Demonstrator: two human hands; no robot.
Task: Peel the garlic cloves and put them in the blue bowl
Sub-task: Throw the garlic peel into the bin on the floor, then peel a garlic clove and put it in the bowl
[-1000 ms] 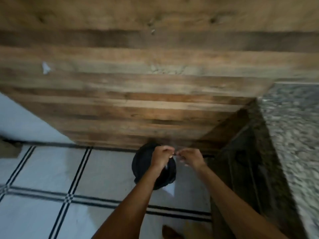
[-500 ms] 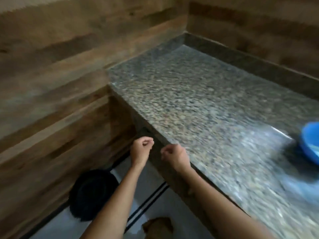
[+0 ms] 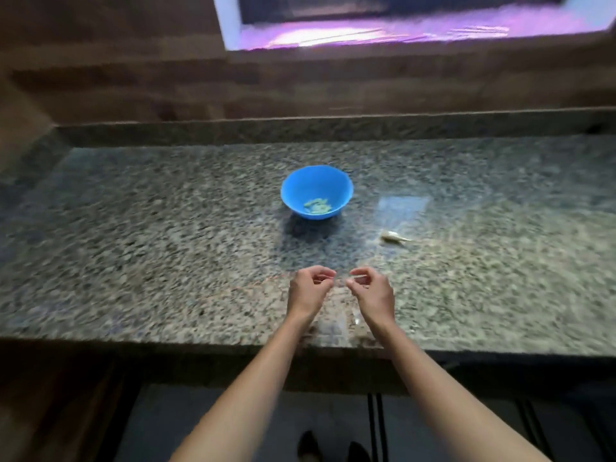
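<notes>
A blue bowl [image 3: 300,191] stands in the middle of the granite counter [image 3: 166,245], with several pale peeled cloves [image 3: 318,206] in its bottom. One unpeeled garlic clove [image 3: 393,237] lies on the counter to the bowl's right. Both hands hover side by side over the counter's near part, in front of the bowl. My right hand [image 3: 371,293] pinches a small pale piece, apparently a garlic clove [image 3: 357,279], between thumb and fingertips. My left hand [image 3: 310,290] has its fingers curled, with nothing visible in them.
A wood-panelled wall rises behind the counter, and a bright window [image 3: 400,28] sits above it. Something clear like plastic [image 3: 333,325] lies at the counter's front edge between my wrists. A glossy patch [image 3: 403,208] shows right of the bowl. Dark floor and shoes [image 3: 333,448] lie below.
The view has swung from a black bin on the floor up to the counter. Both hands moved from above the bin to above the counter in front of the bowl.
</notes>
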